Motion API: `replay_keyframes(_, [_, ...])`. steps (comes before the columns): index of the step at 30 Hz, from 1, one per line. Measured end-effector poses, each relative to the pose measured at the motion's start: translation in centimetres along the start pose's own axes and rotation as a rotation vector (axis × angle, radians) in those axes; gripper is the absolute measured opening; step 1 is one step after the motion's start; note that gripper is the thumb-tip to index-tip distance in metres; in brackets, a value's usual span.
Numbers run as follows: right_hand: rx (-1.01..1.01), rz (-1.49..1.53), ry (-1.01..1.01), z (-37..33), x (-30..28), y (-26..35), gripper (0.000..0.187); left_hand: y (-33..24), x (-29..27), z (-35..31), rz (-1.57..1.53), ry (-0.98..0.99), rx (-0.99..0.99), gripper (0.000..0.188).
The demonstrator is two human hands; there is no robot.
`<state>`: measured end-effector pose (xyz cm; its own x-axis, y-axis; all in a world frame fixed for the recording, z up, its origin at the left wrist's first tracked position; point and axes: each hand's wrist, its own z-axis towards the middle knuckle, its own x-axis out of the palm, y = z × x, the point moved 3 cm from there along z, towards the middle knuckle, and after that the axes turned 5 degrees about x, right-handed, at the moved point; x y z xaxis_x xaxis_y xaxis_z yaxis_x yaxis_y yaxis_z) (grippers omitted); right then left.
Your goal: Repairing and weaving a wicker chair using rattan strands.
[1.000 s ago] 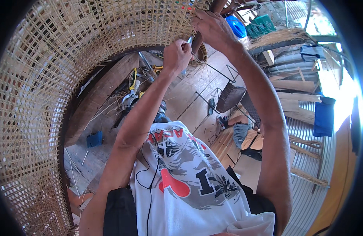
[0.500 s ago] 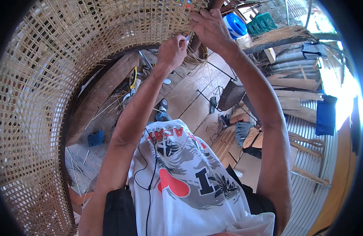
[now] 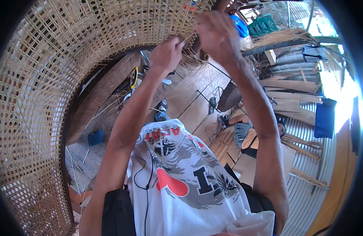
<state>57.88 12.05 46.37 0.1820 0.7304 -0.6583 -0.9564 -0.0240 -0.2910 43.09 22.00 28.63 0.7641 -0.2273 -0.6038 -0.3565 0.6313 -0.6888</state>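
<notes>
An openwork woven cane panel point(image 3: 36, 90) curves along the left and top, edged by a dark frame point(image 3: 65, 137). Close to its upper right edge, my left hand point(image 3: 165, 56) is closed, thumb and fingertips pinching a thin pale cane strand. My right hand point(image 3: 220, 37) is raised just right of it, beside the dark frame's upper end. Motion smears its fingers, so whether they hold anything does not show. A bundle of loose cane strands point(image 3: 196, 59) hangs below and between the two hands.
A long wooden plank point(image 3: 99, 98) lies left of my left arm, near a yellow-handled tool point(image 3: 134, 78). Another person's leg point(image 3: 238, 120) shows beyond my right arm. A green crate point(image 3: 263, 25) and a blue container point(image 3: 239, 26) stand at the far right; boards point(image 3: 293, 83) are stacked there.
My right hand has moved slightly right and down, away from the panel's edge, and now blurs. My left hand has shifted a little left and down, still pinched.
</notes>
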Motion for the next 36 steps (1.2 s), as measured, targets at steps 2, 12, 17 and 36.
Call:
replay_keyframes(2, [-0.166,0.329,0.048,-1.2,2.5,3.9,0.027,0.9,-3.5,-5.3,0.097,0.080,-0.063,0.034])
replay_keyframes(12, [-0.218,0.326,0.452,-1.1,1.4,1.4,0.012,1.3,-5.5,-8.1,-0.126,-0.103,0.005,0.034])
replay_keyframes(17, [-0.187,0.119,0.247,-2.4,1.5,-1.9,0.013,-0.8,-0.6,-3.8,-0.391,0.012,-0.035,0.035])
replay_keyframes(36, [-0.232,0.048,0.145,-2.1,1.4,0.7,0.010,0.7,7.8,0.1,-0.507,-0.169,-0.124,0.034])
